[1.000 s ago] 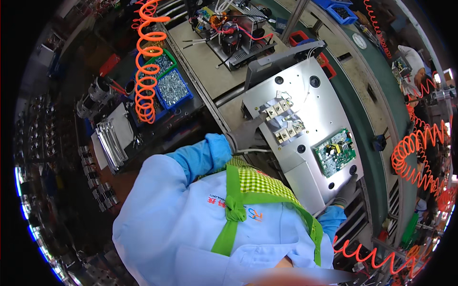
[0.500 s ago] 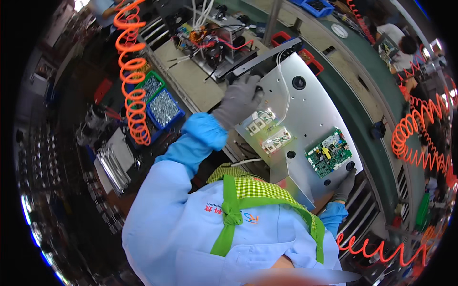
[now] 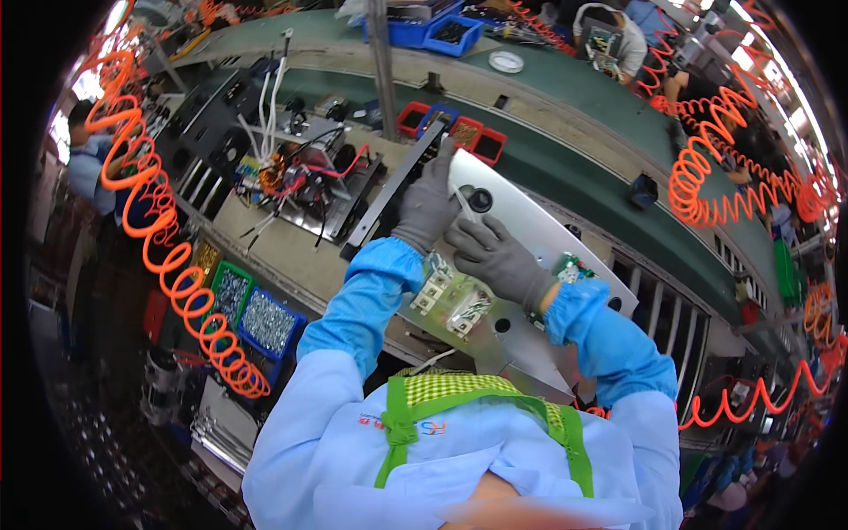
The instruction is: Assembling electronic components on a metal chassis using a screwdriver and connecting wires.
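A flat silvery metal panel (image 3: pixel 543 212) lies tilted on the bench in front of me, with round black grommets in it. At its far left edge my left hand (image 3: pixel 427 205), in a grey glove, is closed around white wires (image 3: pixel 460 201). My right hand (image 3: pixel 503 261), gloved too, rests over the panel, its fingers somewhat spread and their tips touching the wires. White terminal blocks (image 3: pixel 470 311) sit on the panel's near left part. The green circuit board (image 3: pixel 572 267) is mostly hidden behind my right hand and sleeve. A dark metal bar (image 3: pixel 393 190) stands beside my left hand.
An open electrical assembly (image 3: pixel 305 185) with loose wires sits at the left on the bench. Screw bins, one green (image 3: pixel 231 291) and one blue (image 3: pixel 269 322), stand nearer. Red bins (image 3: pixel 486 146) lie beyond the panel. Orange coiled hoses (image 3: pixel 146 190) hang at both sides. Other people work farther off.
My right hand has come from the panel's near right edge to its middle, beside the left hand. My left hand has shifted to the white wires. The view has turned.
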Demonstrator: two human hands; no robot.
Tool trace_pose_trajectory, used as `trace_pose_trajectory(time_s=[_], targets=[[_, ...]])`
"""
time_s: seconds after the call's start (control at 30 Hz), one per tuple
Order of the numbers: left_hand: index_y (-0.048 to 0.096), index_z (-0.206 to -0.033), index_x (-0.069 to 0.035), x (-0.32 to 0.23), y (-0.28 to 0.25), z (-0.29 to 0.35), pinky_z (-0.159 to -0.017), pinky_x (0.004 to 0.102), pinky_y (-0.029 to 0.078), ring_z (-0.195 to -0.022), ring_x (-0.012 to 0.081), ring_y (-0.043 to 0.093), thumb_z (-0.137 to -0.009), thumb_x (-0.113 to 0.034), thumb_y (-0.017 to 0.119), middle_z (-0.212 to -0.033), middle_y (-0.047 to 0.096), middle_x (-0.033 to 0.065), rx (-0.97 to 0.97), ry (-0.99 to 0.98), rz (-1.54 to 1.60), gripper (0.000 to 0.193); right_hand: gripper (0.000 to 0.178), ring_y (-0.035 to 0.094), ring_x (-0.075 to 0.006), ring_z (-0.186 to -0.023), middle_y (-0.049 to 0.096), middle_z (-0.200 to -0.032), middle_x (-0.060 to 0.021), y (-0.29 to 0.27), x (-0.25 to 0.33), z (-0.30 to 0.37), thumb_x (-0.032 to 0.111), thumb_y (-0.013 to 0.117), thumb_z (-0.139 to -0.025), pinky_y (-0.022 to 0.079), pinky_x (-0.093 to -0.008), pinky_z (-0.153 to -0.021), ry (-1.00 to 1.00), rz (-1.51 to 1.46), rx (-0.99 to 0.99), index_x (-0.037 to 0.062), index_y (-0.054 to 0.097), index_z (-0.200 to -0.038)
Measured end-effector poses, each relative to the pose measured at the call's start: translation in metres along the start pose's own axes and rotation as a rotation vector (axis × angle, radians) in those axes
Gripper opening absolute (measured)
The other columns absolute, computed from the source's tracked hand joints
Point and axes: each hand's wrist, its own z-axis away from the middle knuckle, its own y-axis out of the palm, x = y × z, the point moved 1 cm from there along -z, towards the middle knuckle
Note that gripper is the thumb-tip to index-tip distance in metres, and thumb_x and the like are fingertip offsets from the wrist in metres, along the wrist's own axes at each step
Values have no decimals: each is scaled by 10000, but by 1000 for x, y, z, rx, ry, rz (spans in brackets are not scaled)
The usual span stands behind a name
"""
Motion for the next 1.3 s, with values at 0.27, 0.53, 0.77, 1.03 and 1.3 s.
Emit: trace_pose_trajectory(time_s=[0.27, 0.53, 0.77, 1.03, 1.3], targets=[[196, -1464, -107, 38, 18, 11, -858, 440, 474, -1034, 385, 549, -827, -356, 646, -1246, 474, 222, -322, 175, 6, 819, 263, 634, -296, -742, 628, -693, -113, -75, 30, 52, 286, 553, -840, 462, -479, -742, 383, -177, 557, 97, 642, -681], [446, -1355, -189, 34, 12, 12, -806, 429, 507, -992, 379, 584, -878, -311, 583, -1203, 508, 206, -56, 30, 5, 511, 342, 617, -389, -729, 638, -750, -192, -15, 73, 205, 338, 495, -884, 481, -483, -679, 952, -508, 469, 50, 668, -819], [432, -1357, -153, 17, 4, -5, -756, 433, 514, -909, 370, 606, -851, -448, 593, -1104, 537, 204, 0, -48, -131, 607, 377, 635, -370, -796, 667, -854, -176, -4, 39, 227, 412, 546, -844, 496, -462, -749, 1329, -300, 398, 77, 718, -844], [373, -1386, -110, 16, 8, 1, -779, 438, 501, -955, 384, 586, -712, -481, 727, -1073, 517, 241, 60, -149, -115, 847, 336, 588, -330, -620, 596, -657, -179, -95, -65, 178, 344, 693, -730, 442, -420, -565, 1194, -158, 143, 10, 661, -703], [393, -1393, -123, 16, 4, 26, -714, 420, 503, -866, 348, 593, -643, -365, 792, -989, 533, 215, -56, -40, -13, 883, 471, 567, -357, -998, 608, -1044, -182, 2, -203, -5, 451, 597, -801, 454, -431, -843, 512, -352, 290, 70, 604, -1079]])
